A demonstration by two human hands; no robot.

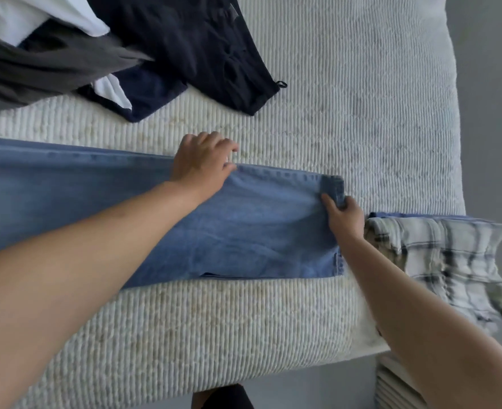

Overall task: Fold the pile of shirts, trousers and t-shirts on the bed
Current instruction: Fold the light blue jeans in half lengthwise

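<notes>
Across the bed (pixel 184 335), the left hand (pixel 199 166) presses flat on blue jeans (pixel 243 231) while the right hand (pixel 344 215) apparently pinches their hem.

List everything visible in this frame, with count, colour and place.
jeans: one, light blue, flat across the near bed.
plaid shirt: one, white and grey check, folded, right bed edge.
unfolded pile: several garments, black, grey, white, navy, far left.
bedspread: one, off-white, ribbed, under everything.
left hand: flat on the far seam of the jeans.
right hand: pinches the jeans hem.
</notes>
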